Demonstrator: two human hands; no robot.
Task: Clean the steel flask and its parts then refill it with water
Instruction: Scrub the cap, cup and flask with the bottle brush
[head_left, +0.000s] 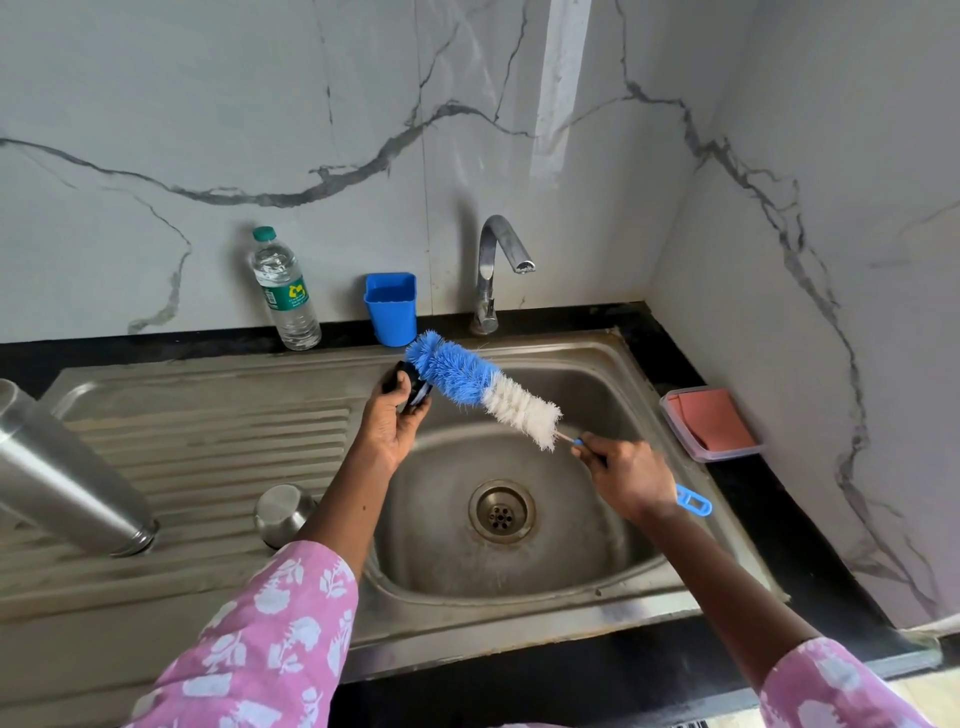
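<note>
Over a round steel sink (597, 582), a person's right hand (626, 475) is gripping the thin blue handle of a bristly blue-and-white bottle brush (480, 395), fingers curled tight, while the left hand (389, 426) is pinching a black stopper (410, 387) against the bristles. A small steel cup (283, 512) and the smooth flask (62, 470) are sitting upturned on the ridged drainboard. A clear plastic bottle (285, 291), blue tub (390, 306) and chrome tap (493, 270) are standing against veined marble walls.

Sink (613, 364): brushed steel, dull, water-stained.
Flask (62, 467), left of sink: satin steel, smooth.
Steel cup (283, 512), left of sink: satin steel.
Brush (480, 395), over sink: fuzzy bristles.
Tap (491, 270), behind sink: glossy chrome.
Wall (363, 104), behind sink: glossy marble.
</note>
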